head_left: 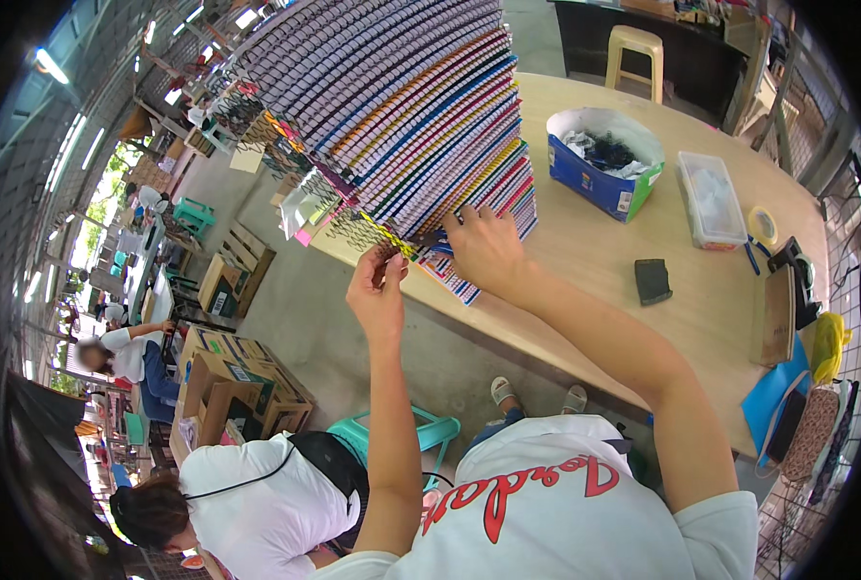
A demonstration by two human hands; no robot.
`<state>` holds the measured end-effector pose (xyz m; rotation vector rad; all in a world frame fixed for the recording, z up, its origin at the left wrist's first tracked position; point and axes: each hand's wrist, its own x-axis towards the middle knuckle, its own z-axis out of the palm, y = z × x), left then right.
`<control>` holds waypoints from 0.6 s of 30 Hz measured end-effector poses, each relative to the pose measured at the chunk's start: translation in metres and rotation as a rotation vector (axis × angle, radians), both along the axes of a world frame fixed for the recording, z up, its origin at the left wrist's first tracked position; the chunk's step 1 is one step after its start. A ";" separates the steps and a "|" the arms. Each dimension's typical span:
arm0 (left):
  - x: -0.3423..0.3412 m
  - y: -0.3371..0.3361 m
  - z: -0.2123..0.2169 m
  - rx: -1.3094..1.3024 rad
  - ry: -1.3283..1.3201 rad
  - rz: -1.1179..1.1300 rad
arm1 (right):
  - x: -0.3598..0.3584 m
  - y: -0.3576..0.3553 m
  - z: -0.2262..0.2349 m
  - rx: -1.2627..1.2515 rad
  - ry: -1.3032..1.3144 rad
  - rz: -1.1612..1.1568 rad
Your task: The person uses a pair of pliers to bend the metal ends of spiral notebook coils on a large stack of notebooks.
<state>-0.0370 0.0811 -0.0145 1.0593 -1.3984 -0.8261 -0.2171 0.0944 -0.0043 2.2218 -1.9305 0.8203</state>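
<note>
A tall stack of spiral-bound notebooks point(421, 116) stands at the table's left edge, its coloured page edges and dark coils facing me. Loose coil ends stick out past its left side. My right hand point(488, 253) is closed around blue-handled pliers point(434, 242), whose dark jaws point left at the lower part of the stack. Just left of the jaws, my left hand point(376, 295) has thumb and fingers pinched at a dark wire coil end point(384, 250). Whether the jaws touch the wire is too small to tell.
On the wooden table point(566, 300) are a blue box point(595, 184) of dark wire scraps, a clear plastic container point(713, 198), a tape roll point(762, 227) and a dark block point(653, 281). Another person point(247, 503) sits lower left, near a green stool point(430, 430) and cardboard boxes point(237, 382).
</note>
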 end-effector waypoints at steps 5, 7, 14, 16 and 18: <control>0.000 -0.001 0.002 -0.035 -0.089 0.050 | 0.000 0.001 0.004 -0.041 0.011 0.009; 0.000 0.000 0.004 -0.041 -0.109 0.063 | -0.001 0.004 0.007 -0.029 0.008 0.013; 0.000 0.001 0.006 -0.039 -0.119 0.063 | -0.003 0.004 0.012 -0.015 0.002 0.025; 0.001 0.000 0.006 -0.042 -0.111 0.053 | -0.003 0.006 0.016 -0.023 0.010 0.030; -0.001 -0.002 0.004 -0.028 -0.053 0.033 | -0.005 0.004 0.016 -0.029 0.020 0.029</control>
